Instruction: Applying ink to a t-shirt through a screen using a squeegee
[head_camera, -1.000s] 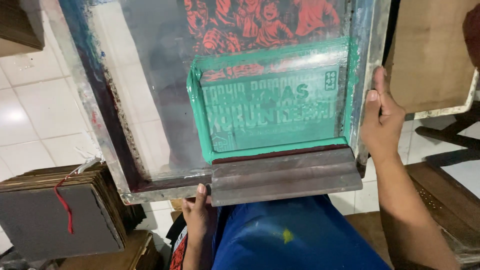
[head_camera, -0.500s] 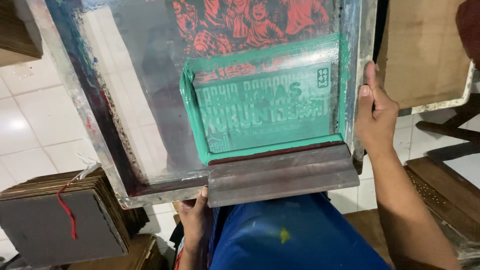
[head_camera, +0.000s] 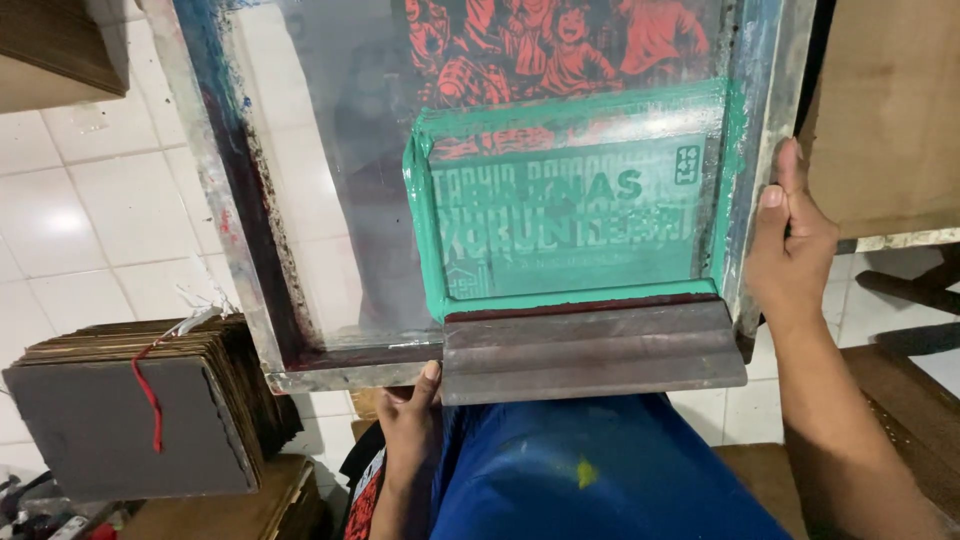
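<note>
A metal-framed printing screen (head_camera: 225, 250) is tilted up in front of me, with red artwork showing at the top and a patch of green ink (head_camera: 570, 215) spread over a lettered area. A wide grey-brown squeegee (head_camera: 590, 350) rests across the frame's near edge, below the green ink. My left hand (head_camera: 412, 420) reaches up from below and grips the frame's bottom edge beside the squeegee's left end. My right hand (head_camera: 790, 245) clasps the frame's right rail, thumb pointing up along it. My blue clothing (head_camera: 600, 470) shows under the screen.
A stack of brown cardboard sheets (head_camera: 150, 410) with a red string stands at the lower left on a wooden surface. White floor tiles (head_camera: 90, 230) lie behind it. A brown board (head_camera: 890, 110) leans at the right, with dark wooden furniture (head_camera: 900, 350) below it.
The screen and both hands have shifted slightly in view, the frame sitting a little lower and further right. Both grips are unchanged and the squeegee stays at the near edge.
</note>
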